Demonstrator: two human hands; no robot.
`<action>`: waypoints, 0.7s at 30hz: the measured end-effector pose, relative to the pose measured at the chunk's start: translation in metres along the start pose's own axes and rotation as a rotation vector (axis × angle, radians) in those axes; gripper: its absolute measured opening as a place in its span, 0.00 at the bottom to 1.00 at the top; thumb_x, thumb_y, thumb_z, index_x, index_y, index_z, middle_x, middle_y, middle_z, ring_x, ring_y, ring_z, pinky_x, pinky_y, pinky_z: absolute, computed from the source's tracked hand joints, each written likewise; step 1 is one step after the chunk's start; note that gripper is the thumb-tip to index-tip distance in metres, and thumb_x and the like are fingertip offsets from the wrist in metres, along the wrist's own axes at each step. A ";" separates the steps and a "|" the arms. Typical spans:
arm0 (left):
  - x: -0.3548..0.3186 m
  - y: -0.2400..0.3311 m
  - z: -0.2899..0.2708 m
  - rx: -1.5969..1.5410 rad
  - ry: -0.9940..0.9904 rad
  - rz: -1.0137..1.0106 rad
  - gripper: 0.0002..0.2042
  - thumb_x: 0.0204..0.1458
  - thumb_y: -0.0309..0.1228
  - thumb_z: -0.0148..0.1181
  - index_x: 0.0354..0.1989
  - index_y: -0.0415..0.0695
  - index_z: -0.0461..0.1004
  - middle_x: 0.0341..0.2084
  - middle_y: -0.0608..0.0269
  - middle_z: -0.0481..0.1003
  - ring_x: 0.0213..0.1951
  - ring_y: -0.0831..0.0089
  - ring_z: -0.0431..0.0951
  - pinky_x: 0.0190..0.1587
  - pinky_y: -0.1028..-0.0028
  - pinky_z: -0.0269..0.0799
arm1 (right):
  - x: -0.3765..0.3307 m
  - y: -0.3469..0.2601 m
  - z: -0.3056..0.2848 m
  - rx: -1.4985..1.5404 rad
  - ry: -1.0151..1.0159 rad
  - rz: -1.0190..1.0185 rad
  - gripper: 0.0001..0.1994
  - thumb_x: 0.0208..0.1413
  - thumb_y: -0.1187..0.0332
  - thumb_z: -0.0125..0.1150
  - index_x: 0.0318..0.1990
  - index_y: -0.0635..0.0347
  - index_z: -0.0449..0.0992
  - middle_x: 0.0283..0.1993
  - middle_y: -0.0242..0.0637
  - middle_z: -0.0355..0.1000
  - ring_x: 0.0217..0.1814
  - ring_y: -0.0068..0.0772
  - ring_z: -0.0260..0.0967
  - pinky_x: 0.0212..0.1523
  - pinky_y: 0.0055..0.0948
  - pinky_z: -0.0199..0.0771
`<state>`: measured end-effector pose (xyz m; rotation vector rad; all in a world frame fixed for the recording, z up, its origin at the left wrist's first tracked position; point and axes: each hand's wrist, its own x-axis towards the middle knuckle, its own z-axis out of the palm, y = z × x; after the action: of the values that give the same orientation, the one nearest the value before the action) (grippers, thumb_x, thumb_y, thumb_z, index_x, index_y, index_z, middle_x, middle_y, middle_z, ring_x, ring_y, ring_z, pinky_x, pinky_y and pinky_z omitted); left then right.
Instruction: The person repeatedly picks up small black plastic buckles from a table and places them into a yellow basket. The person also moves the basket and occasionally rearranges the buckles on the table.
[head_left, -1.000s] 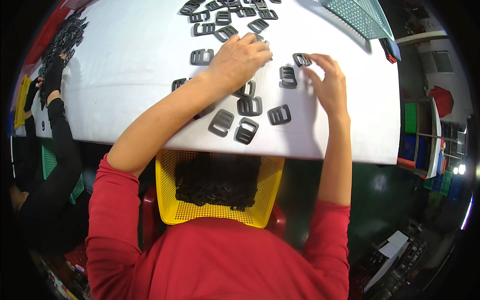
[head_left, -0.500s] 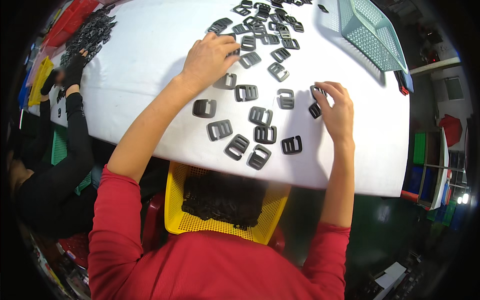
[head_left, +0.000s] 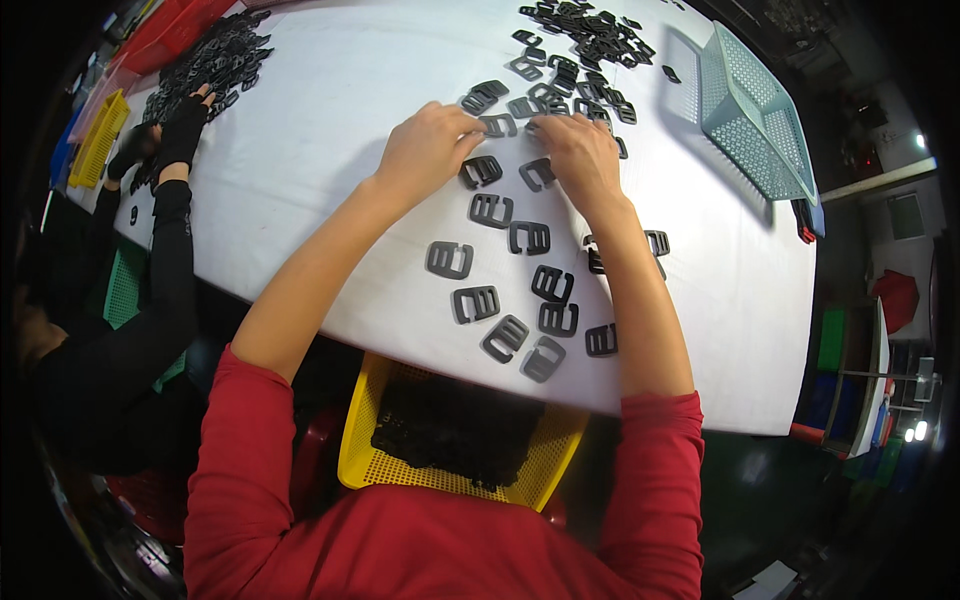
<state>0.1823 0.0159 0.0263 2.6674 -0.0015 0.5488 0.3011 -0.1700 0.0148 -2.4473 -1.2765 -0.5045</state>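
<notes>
Black plastic strap buckles lie loosely over the white table, among them a buckle [head_left: 482, 172] below my left fingers and another buckle [head_left: 449, 260] closer to me. My left hand [head_left: 425, 150] has thumb and fingers bent together at the edge of a grey-looking buckle [head_left: 498, 125], apparently pinching it. Just to its right, my right hand [head_left: 580, 155] reaches over the scattered buckles with curled fingers; what lies under its fingertips is hidden. Its forearm partly covers a few buckles [head_left: 657, 242] on the right.
A denser buckle pile [head_left: 600, 38] sits at the far edge. At right stands a pale teal basket [head_left: 755, 120]. Below the table's near edge, a yellow basket [head_left: 352, 440] holds dark pieces. On the left, a co-worker's gloved hand [head_left: 183, 130] touches another black heap [head_left: 215, 60].
My right hand has moved left and away from me, leaving the buckles it was at on the right. My left hand now meets a buckle. The view has shifted slightly.
</notes>
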 end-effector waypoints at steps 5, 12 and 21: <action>0.016 -0.020 0.028 0.151 0.072 0.246 0.12 0.51 0.32 0.61 0.44 0.49 0.78 0.45 0.73 0.76 0.45 0.67 0.72 0.47 0.68 0.72 | 0.005 -0.017 -0.015 0.418 -0.202 0.351 0.09 0.55 0.63 0.59 0.39 0.54 0.82 0.31 0.42 0.78 0.34 0.46 0.75 0.38 0.42 0.72; 0.027 -0.023 0.020 -0.058 -0.156 0.038 0.14 0.51 0.36 0.61 0.45 0.47 0.78 0.38 0.63 0.79 0.39 0.66 0.76 0.43 0.70 0.73 | 0.050 0.000 0.000 0.195 -0.125 0.155 0.10 0.56 0.66 0.57 0.44 0.50 0.81 0.44 0.35 0.75 0.51 0.41 0.71 0.49 0.37 0.71; 0.049 -0.042 0.023 -0.100 0.068 -0.199 0.21 0.48 0.36 0.65 0.50 0.43 0.71 0.34 0.58 0.80 0.37 0.58 0.79 0.42 0.64 0.72 | 0.112 -0.002 0.030 -0.038 -0.427 0.025 0.11 0.55 0.66 0.59 0.45 0.43 0.79 0.51 0.36 0.70 0.56 0.39 0.68 0.53 0.38 0.71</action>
<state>0.2396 0.0489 0.0084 2.5144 0.2469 0.5584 0.3638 -0.0754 0.0399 -2.6931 -1.3960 0.0084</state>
